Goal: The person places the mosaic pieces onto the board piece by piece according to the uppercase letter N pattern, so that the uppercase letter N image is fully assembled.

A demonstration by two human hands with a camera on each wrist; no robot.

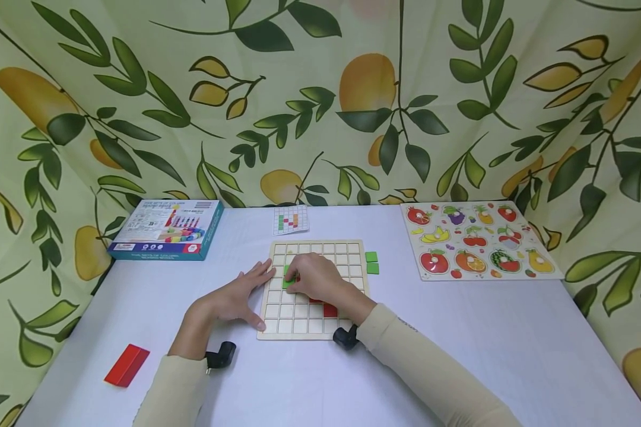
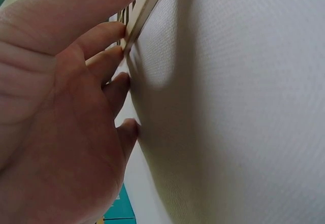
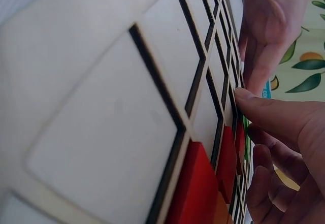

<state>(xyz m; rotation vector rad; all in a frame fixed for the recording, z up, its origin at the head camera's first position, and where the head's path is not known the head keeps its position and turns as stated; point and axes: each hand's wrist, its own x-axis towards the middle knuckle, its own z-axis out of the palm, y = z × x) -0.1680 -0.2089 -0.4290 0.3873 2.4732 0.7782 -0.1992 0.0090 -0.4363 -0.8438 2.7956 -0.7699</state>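
A wooden grid board (image 1: 294,326) lies on the table, with red tiles (image 1: 330,310) and green tiles (image 1: 286,284) in some of its squares. My right hand (image 1: 317,277) is over the board's upper left part, thumb and index finger pinching a green tile (image 3: 247,127) at the grid; the fingers partly hide it. In the right wrist view, red tiles (image 3: 195,188) stand in the squares nearer the camera. With fingers spread, my left hand (image 1: 235,298) rests along the board's left edge; its fingertips touch the rim (image 2: 144,13) in the left wrist view.
Two loose green tiles (image 1: 371,262) lie right of the board. Behind it is a small pattern card (image 1: 291,220). A boxed set (image 1: 165,230) stands at back left, a fruit puzzle board (image 1: 481,240) at back right, a red block (image 1: 127,365) at front left.
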